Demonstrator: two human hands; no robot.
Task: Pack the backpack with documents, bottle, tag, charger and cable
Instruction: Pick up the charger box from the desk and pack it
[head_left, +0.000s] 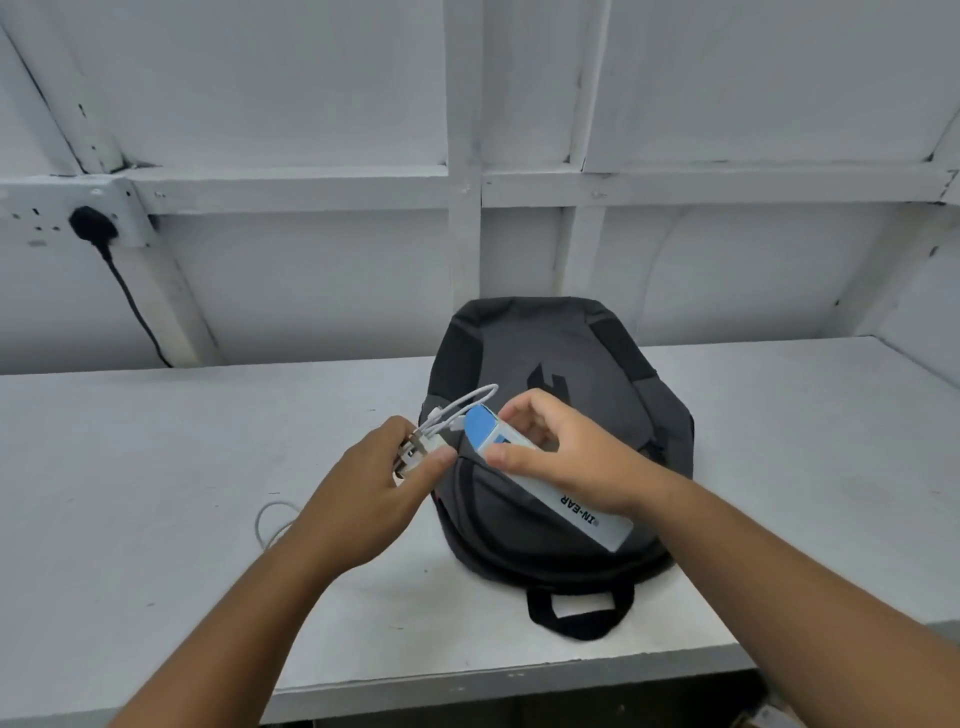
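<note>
The left hand (384, 467) pinches the white charger (415, 451) above the worktop (156, 467), with its cable (467, 396) looping rightward. The right hand (566, 457) grips a white-and-blue box (582, 506) marked IN-EAR, over the grey backpack (571, 353), which lies flat.

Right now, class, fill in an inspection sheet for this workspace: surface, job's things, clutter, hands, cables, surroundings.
Surface: white table, backpack lying on it.
Job's things: grey backpack; white charger; blue-and-white box marked IN-EAR.
Clutter: nothing seen.
Hands: left hand grips charger; right hand holds box over backpack.
Cables: white cable loops from charger, another loop on table; black cord hangs from wall socket.
Surroundings: white boarded wall.
</note>
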